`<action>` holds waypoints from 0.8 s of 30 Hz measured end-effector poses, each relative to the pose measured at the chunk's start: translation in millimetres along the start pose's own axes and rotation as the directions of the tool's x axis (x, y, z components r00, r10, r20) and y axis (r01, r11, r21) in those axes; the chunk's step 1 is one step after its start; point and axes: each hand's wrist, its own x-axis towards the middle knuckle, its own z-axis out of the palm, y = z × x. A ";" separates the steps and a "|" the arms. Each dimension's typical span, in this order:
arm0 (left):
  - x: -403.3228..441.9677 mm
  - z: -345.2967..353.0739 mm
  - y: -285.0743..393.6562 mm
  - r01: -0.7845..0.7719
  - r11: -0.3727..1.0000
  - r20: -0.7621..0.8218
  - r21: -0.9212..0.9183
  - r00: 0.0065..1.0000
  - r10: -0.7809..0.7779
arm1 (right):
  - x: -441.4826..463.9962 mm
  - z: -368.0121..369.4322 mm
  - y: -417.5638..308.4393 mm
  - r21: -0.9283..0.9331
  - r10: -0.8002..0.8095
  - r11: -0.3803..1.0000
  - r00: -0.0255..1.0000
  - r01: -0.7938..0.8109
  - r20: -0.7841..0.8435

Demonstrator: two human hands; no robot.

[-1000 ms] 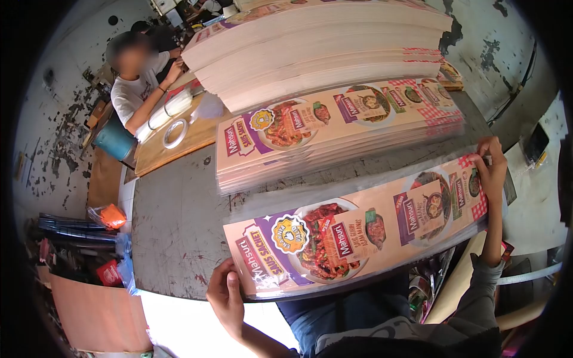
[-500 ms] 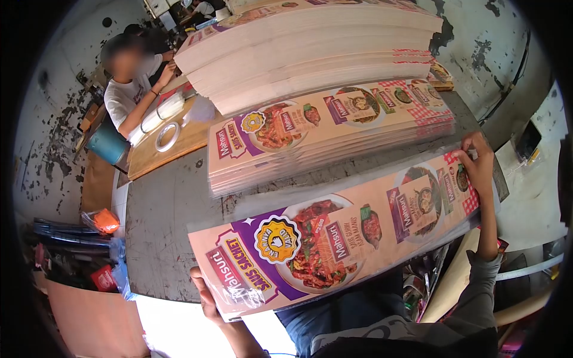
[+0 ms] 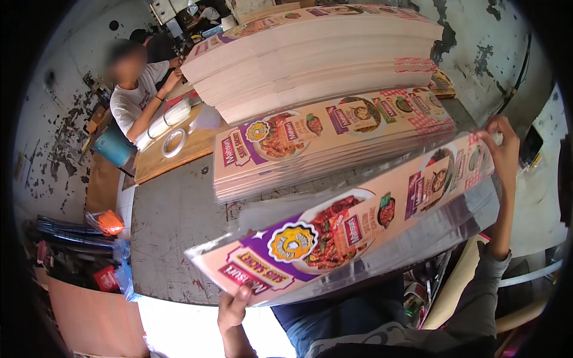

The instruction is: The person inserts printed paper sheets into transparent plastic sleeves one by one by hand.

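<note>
A long printed food-advert sheet with purple and peach artwork is tilted up off the table edge in front of me. My left hand pinches its near left corner, thumb on top. At the far right end my right hand grips the upper corner. Clear plastic film spreads below the sheet, and more shows along its top edge. Just beyond lies a low stack of matching sheets in clear plastic. Behind it rises a tall stack of the same sheets, edges facing me.
The grey worn table bears the stacks. To the left, a roll of tape lies on a wooden board beside a plastic-wrapped bundle. A person sits there, arms on the board. An orange bag lies lower left.
The sheet's right end has risen and swung away from my body, uncovering the clear film beneath. My left hand has moved right, its thumb now over the corner. My right hand is higher.
</note>
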 end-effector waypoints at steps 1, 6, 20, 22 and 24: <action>7.4 6.1 8.0 -0.037 0.996 0.045 0.087 0.998 0.034 | 4.5 -0.5 0.9 -0.040 0.023 0.999 0.999 -0.022 0.029; 54.9 8.3 41.6 -0.219 0.895 -0.031 0.389 0.968 0.251 | 39.7 21.8 5.3 -0.070 0.001 0.998 0.999 0.003 0.047; 83.0 68.6 98.9 -0.680 0.589 0.114 -0.437 0.607 0.786 | 15.5 154.1 -33.6 0.084 -0.436 0.884 0.745 0.460 0.505; 27.9 103.2 125.4 -0.570 0.502 0.007 -0.650 0.656 0.755 | 13.2 149.9 -42.1 0.091 -0.375 0.915 0.743 0.394 0.554; -14.4 95.1 147.1 -0.295 0.563 0.134 -0.772 0.790 0.598 | 13.5 148.4 -44.0 0.082 -0.316 0.939 0.742 0.334 0.591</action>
